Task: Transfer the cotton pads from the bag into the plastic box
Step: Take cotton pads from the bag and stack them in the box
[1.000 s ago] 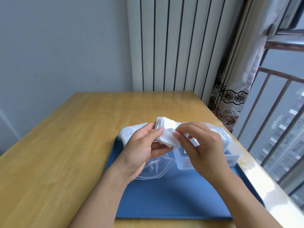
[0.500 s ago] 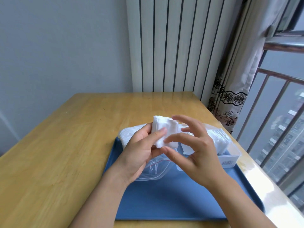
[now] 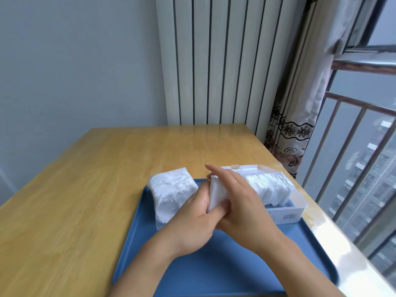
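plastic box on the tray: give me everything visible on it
The plastic box is a clear, shallow rectangular container, lid off or hinged back, with a small tab on its far rim and a barcode label on the near wall. It sits flat on the right far part of the blue tray. A leaning row of white cotton pads fills its right part. The right hand hides its left end.

Barcode sticker (image 3: 288,216) on plastic box (image 3: 300,207) front; print too small, unreadable.
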{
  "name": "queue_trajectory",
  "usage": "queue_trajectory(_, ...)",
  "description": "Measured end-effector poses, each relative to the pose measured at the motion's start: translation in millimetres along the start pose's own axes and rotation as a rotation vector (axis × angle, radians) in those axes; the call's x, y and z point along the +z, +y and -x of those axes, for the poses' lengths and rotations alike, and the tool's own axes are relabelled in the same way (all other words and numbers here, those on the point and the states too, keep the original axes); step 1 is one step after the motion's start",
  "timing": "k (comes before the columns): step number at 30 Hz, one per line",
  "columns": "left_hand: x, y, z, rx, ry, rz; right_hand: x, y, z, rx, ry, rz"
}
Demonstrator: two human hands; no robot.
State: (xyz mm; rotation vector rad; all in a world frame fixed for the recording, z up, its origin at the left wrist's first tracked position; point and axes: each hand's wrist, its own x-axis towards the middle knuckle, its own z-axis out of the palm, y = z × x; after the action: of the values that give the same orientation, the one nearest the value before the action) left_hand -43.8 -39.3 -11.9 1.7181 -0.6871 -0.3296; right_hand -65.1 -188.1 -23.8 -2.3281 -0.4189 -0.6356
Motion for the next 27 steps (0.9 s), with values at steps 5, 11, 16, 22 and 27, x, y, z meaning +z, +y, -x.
queue_trajectory(5, -3, -3, 0, 0.026, 0.048, -0.01, -15, -5, 4, 0.014, -0.117, -0.294)
queue_trajectory(11, -12, 2, 0, 0.032, 0.045, 0.027, -34, 4, -11, 0.238, -0.084, -0.7)
queue_trajectory(16, -5, 1, -4, 0.066, 0.208, 0.085, -42, 13, -12, 0.347, -0.099, -0.656)
queue_trajectory(22, -6, -4, -3, 0.351, 0.398, -0.448, -47, 34, -21, 0.635, 0.568, -0.699)
queue_trajectory(27, -3, -13, -3, 0.329, 0.146, -0.769, -35, 24, -22, 0.657, 0.385, -0.679)
